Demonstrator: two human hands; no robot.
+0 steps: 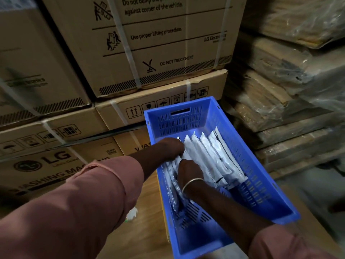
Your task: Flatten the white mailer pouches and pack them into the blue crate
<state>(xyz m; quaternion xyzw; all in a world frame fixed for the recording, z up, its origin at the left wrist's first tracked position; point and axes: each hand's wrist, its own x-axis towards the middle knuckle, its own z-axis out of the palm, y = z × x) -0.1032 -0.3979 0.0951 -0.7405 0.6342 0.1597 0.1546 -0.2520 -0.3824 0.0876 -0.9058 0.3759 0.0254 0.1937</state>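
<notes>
Left of the blue crate (207, 109) stand stacked cardboard boxes (56, 161) with LG washing-machine lettering and pale straps; the stack carries on behind the crate's far wall, where handling symbols and warnings are printed. My left sleeve (89, 193), pink, reaches in from the crate's left side, over its left rim. A small white and green scrap (132, 214) lies on the brown surface (147, 240) just left of the crate, and the crate itself sits on that same surface. My left hand (171, 148) is inside the crate against its left wall; its fingers curl down over the top edges of the white mailer pouches (211, 156) and grasp the leftmost ones. My right hand (188, 169) is just nearer to me in the crate, knuckles up, touching the same left-hand pouches; its fingers go down among them and are hidden, so I cannot tell whether they grip one or only press. A thin metal bangle (192, 184) sits on that wrist. The pouches stand on edge in a row across the crate's middle, from the left wall to the right wall; those on the right lean toward the right wall, and dark lines show on the outermost. Right of the crate, well apart from my hands, lie flat stacks (280, 94) of brown board wrapped in clear film.
</notes>
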